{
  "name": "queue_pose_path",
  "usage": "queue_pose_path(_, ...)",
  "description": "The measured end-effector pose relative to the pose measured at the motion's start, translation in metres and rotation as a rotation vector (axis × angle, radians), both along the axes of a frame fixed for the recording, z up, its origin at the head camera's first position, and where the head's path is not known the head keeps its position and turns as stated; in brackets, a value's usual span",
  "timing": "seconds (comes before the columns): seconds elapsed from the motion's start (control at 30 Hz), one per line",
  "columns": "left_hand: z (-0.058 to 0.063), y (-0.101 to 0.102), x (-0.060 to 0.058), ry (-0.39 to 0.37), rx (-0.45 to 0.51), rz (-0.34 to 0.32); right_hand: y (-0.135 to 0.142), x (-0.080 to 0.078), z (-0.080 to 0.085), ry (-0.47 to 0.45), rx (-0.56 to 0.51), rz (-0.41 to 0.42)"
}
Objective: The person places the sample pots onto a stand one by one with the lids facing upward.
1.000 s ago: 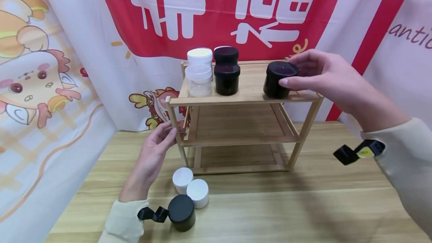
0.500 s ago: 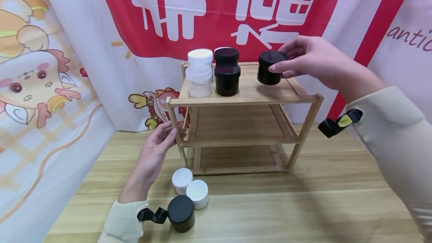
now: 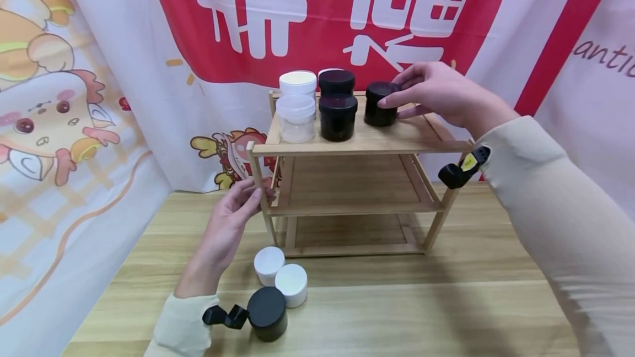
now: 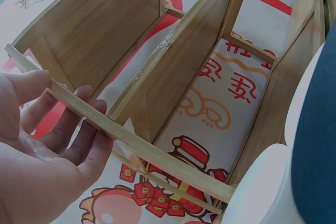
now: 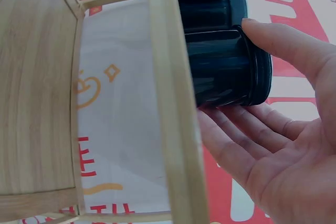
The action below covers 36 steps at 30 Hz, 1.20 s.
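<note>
My right hand (image 3: 436, 92) holds a black lidded jar (image 3: 379, 109) between thumb and fingers over the top shelf of a wooden three-tier rack (image 3: 357, 147). In the right wrist view the thumb touches the lid edge of this jar (image 5: 226, 69), fingers along the opposite side. To its left on that shelf stand two black jars, the front one (image 3: 337, 120) nearest, and beside them a clear jar (image 3: 296, 123) with a white-lidded jar (image 3: 297, 80) behind. With thumb and fingers around it, my left hand (image 3: 235, 203) grips the front left post (image 4: 79, 106) of the rack.
On the table (image 3: 377, 313), before the rack's left foot, two white jars (image 3: 291, 285) and a larger black jar (image 3: 267, 313) stand close together. A printed cloth (image 3: 228, 125) hangs behind the rack, and another lines the left side.
My right hand has carried the black jar leftward and further back along the top shelf, closer to the other black jars. My left hand keeps its grip on the post.
</note>
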State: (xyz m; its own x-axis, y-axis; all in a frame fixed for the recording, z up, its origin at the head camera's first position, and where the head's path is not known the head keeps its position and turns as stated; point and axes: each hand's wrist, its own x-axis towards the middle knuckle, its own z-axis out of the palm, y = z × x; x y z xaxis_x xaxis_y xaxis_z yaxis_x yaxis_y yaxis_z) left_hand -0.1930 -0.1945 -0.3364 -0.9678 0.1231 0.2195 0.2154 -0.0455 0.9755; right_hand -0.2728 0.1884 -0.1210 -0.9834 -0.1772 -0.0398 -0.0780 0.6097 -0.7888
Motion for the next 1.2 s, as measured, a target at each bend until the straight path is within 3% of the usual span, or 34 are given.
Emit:
queue_pose_path(0.73, -0.002, -0.001, 0.001, -0.006, -0.013, 0.005, -0.022, -0.023, 0.002, -0.013, 0.019, -0.030)
queue_pose_path(1.2, 0.001, -0.001, 0.001, -0.017, -0.016, 0.004, -0.034, -0.044, 0.021, -0.086, 0.097, -0.073)
